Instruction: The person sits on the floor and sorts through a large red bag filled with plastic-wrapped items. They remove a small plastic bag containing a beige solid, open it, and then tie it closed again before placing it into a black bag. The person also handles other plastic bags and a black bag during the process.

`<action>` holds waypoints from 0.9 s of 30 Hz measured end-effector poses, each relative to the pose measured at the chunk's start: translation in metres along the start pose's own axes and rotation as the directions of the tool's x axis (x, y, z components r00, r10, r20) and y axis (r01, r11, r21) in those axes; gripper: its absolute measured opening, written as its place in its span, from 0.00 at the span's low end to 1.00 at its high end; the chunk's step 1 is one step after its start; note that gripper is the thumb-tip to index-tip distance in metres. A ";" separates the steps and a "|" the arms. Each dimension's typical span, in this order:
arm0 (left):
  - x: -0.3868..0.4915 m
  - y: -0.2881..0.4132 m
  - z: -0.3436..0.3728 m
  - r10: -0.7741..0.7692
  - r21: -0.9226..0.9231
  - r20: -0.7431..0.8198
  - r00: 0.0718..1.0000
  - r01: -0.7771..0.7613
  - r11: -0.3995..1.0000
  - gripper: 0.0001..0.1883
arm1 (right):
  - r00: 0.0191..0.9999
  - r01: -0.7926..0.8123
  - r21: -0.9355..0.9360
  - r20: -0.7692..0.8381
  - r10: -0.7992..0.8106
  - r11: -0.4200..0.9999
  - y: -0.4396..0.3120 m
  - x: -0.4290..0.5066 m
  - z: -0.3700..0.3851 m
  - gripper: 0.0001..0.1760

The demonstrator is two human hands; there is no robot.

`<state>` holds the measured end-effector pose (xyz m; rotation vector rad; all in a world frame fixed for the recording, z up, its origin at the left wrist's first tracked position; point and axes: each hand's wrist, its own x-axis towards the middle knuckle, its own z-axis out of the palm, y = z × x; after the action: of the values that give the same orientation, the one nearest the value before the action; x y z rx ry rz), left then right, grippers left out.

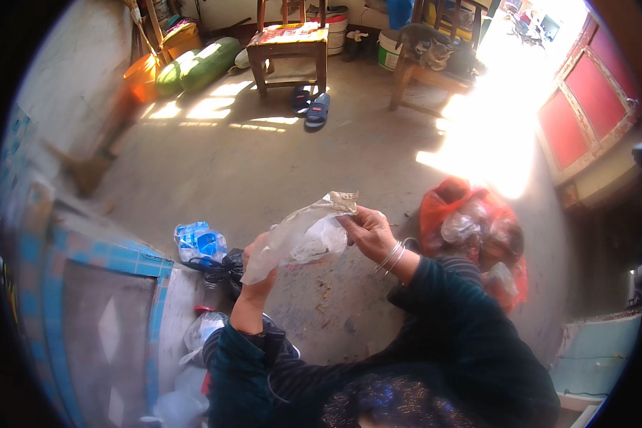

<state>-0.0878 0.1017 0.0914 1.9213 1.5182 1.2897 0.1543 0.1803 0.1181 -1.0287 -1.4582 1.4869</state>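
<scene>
A crumpled translucent plastic bag (299, 235) is stretched between my two hands above the concrete floor. My right hand (372, 230), with silver bangles at the wrist, pinches its upper right corner between thumb and fingers. My left hand (259, 283) grips the bag's left side, and the film covers most of those fingers. Left of it on the floor lie a clear plastic pack with blue print (200, 243) and a black plastic bag (230, 270). To my right sits a red mesh-like bag (505, 241) stuffed with crumpled plastic bags.
A blue-tiled structure (107, 257) stands close on my left, with more plastic bags (179, 398) beside it. Ahead are a wooden chair (289, 53), slippers (316, 111) and large green gourds (208, 64). Cats (433, 53) rest on another chair (428, 80) near the sunlit doorway and red door (583, 101).
</scene>
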 end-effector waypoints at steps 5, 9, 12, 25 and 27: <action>-0.003 0.000 -0.002 -0.068 0.079 -0.061 0.996 0.072 0.994 0.06 | 0.999 -0.023 -0.046 0.036 0.025 0.999 -0.002 -0.001 0.003 0.13; 0.004 0.021 0.003 -0.170 -0.130 -0.082 0.982 0.159 0.979 0.11 | 0.997 -0.039 0.049 0.068 0.036 0.998 -0.003 0.000 0.002 0.14; 0.007 0.029 0.006 -0.274 -0.247 0.008 0.962 0.268 0.931 0.13 | 0.994 -0.101 0.221 0.064 0.089 0.970 -0.003 0.002 0.000 0.15; 0.008 0.012 0.002 -0.596 -0.632 0.221 0.772 0.578 0.515 0.15 | 0.974 -0.186 0.298 -0.068 0.215 0.936 -0.004 0.008 -0.009 0.14; 0.009 0.011 -0.002 -0.629 -0.619 0.250 0.736 0.621 0.481 0.17 | 0.966 -0.218 0.291 -0.068 0.248 0.931 -0.005 0.008 -0.010 0.15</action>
<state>-0.0831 0.1053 0.1042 0.7572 1.2894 1.2288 0.1604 0.1912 0.1226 -1.1114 -1.0404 1.7243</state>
